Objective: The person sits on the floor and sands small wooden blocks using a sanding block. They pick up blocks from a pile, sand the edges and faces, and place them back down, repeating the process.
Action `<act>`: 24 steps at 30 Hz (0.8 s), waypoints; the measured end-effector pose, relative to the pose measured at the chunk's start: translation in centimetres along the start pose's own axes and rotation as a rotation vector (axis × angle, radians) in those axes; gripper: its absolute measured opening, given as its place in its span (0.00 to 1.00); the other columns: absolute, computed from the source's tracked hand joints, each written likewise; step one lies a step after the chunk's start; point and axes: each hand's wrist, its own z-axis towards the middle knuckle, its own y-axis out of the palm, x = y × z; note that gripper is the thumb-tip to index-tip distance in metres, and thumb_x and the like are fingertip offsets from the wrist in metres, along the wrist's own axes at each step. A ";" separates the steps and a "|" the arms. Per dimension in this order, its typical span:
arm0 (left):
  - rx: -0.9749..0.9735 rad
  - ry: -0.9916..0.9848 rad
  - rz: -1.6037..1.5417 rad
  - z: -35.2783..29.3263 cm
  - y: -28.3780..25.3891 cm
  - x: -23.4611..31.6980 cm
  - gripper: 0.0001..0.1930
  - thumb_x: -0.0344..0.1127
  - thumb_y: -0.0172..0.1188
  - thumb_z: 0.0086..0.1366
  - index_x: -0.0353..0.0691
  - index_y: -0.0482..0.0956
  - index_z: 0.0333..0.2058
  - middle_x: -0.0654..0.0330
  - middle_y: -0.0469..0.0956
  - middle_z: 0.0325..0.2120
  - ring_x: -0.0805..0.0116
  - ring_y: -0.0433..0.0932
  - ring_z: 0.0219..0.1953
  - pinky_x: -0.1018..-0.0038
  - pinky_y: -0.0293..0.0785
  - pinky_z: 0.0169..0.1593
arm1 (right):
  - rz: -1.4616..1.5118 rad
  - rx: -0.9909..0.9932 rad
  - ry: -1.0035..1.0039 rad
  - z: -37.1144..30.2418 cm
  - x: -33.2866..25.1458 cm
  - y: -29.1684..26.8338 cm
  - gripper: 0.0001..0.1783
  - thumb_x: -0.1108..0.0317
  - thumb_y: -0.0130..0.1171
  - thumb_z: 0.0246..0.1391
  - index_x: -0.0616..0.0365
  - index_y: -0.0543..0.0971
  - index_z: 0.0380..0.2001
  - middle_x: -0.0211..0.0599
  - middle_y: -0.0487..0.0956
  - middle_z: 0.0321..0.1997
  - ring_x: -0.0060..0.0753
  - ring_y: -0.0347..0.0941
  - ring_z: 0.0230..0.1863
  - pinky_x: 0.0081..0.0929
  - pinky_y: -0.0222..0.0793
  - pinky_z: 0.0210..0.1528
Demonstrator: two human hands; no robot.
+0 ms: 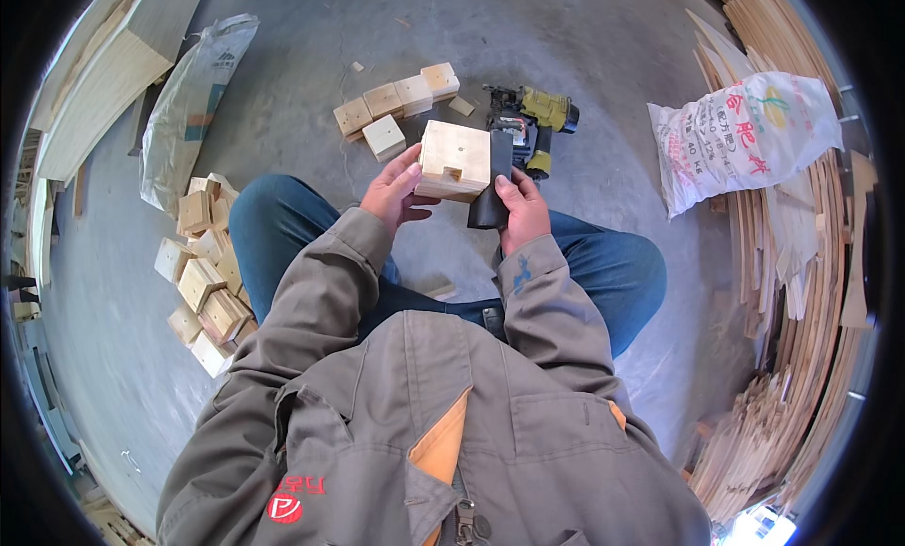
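The left hand (pixel 391 193) grips the wooden block (pixel 456 155) at its left side, thumb at the front edge and fingers under the lower side. The right hand (pixel 521 207) pinches a flat black piece (pixel 491 183) at its right edge, thumb in front; its remaining fingers are mostly hidden. The block is held above the floor (pixel 617 84), between the knees, with a small hole in its upper face and a notch in its near edge. The black piece lies along the block's right side and extends below its lower edge; whether the two are joined cannot be told.

Grey floor extends between the power tool and the sack at right, and also beyond the row of blocks. The knees (pixel 283 211) flank the work on both sides.

Markings: the white sack (pixel 745 141) carries red and dark printing; a red round emblem (pixel 285 508) with red lettering is on the jacket (pixel 566 433).

Surroundings: an olive-and-black power tool (pixel 535 122) lies just beyond the black piece—the nearest obstacle on that side. A row of blocks (pixel 384 99) lies beyond the left hand, with a single block (pixel 385 137) just beside it. A pile of blocks (pixel 209 287) lies outside the left knee, near a translucent bag (pixel 193 113). Stacked boards (pixel 811 273) line the right side—the sack rests on them.
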 end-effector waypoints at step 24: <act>-0.075 -0.003 -0.132 0.5 -1.3 -1.0 0.47 0.56 0.72 0.55 0.47 0.61 0.69 0.59 0.74 0.60 0.60 0.78 0.56 0.60 0.78 0.56 | -0.053 -0.157 -0.036 -1.6 -2.3 0.8 0.29 0.80 0.63 0.56 0.65 0.73 0.62 0.41 0.78 0.59 0.32 0.75 0.58 0.31 0.69 0.64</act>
